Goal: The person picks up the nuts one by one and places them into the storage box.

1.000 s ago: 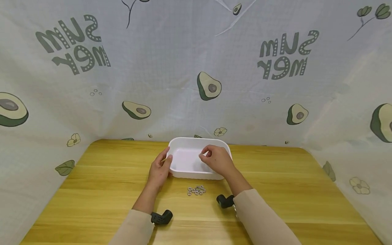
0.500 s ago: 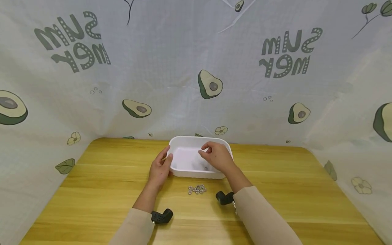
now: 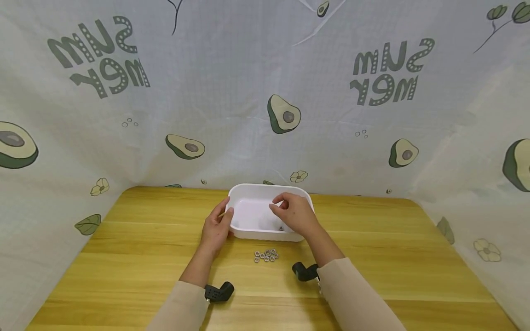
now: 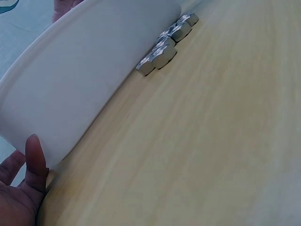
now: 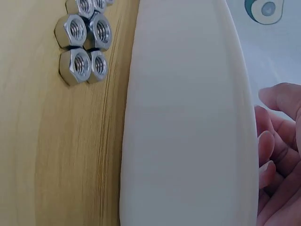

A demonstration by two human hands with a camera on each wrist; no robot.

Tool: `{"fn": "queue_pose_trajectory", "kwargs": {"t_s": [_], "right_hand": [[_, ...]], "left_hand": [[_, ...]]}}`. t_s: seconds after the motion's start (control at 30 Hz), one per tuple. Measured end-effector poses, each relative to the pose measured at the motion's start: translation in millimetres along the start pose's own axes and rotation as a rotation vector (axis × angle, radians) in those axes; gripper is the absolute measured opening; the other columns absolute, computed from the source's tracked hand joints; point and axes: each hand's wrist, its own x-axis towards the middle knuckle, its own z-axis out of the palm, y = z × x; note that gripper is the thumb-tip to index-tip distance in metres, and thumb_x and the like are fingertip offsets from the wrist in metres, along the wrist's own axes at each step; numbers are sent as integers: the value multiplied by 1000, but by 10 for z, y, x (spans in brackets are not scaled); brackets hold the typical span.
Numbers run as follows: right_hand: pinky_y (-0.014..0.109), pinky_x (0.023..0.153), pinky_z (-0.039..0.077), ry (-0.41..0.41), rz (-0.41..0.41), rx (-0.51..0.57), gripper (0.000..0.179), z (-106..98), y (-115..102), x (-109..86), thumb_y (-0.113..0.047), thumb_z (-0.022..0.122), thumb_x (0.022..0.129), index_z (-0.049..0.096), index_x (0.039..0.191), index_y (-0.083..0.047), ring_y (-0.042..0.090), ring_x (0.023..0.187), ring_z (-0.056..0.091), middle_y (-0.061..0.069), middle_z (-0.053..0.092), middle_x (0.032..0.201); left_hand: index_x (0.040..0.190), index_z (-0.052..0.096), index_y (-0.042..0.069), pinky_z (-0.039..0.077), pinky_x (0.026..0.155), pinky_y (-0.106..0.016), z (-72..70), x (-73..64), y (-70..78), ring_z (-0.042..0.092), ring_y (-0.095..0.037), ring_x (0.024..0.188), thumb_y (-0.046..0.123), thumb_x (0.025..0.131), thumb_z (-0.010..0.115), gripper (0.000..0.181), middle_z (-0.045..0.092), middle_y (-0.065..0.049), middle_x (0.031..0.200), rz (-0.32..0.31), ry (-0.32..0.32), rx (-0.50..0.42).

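Observation:
A white plastic tray (image 3: 252, 235) stands on the table, its near wall filling much of both wrist views. My left hand (image 3: 215, 231) holds the tray's left end; in the left wrist view the thumb (image 4: 35, 160) lies against the wall near the corner. Over the right half of the tray hovers my right hand (image 3: 296, 213), thumb and forefinger apart with nothing between them and the other fingers loosely bent. Below it, one small hex nut (image 3: 281, 228) lies on the tray floor. Several metal hex nuts (image 3: 267, 256) sit clustered on the table before the tray.
The wooden table (image 3: 165, 239) runs out to both sides of the tray. Behind it hangs a pale curtain (image 3: 232, 115) printed with avocados. Each wrist carries a black camera (image 3: 219, 292).
The right thumb and forefinger have parted and let go of a hex nut, which has dropped to the tray floor and shifted slightly right. The left hand stays on the tray.

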Motion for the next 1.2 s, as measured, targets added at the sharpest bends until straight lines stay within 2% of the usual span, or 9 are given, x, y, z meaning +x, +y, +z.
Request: {"fn": "queue_pose_trajectory", "kwargs": {"t_s": [0.37,0.73,0.87,1.03,1.2], "right_hand": [[29,62,47,-6,-16,112,18,-57,-55,-275,-30,74,93,73,104,-15,18,70,54,3,62,80],[26,56,46,-109,29,136,8,-110,-53,-532,-24,76,92,74,96,-18,15,63,56,0,63,75],[26,55,46,-186,1,174,8,-112,31,-592,-23,75,93,74,95,-15,14,63,56,0,63,72],[26,54,45,-349,-43,204,14,-123,145,-643,-20,72,94,74,99,-7,13,60,54,-1,60,69],[25,55,45,-495,-49,196,14,-109,237,-666,-14,71,93,70,104,-5,11,59,53,-1,60,67]], "left_hand": [[151,51,28,52,62,-23,8,-2,37,61,-23,100,35,105,55,46,53,-11,149,-13,8,7],[148,54,27,52,60,-23,16,-2,42,61,-21,94,36,106,54,43,56,-11,143,-20,33,19],[148,54,26,52,60,-23,20,-7,41,61,-20,94,35,106,54,44,56,-13,143,-9,34,24],[149,53,26,52,61,-23,23,-9,31,61,-20,94,36,106,54,44,55,-13,144,-9,28,27],[149,52,29,53,64,-24,17,-12,31,62,-26,102,38,106,53,44,54,-11,146,-23,26,35]]}}
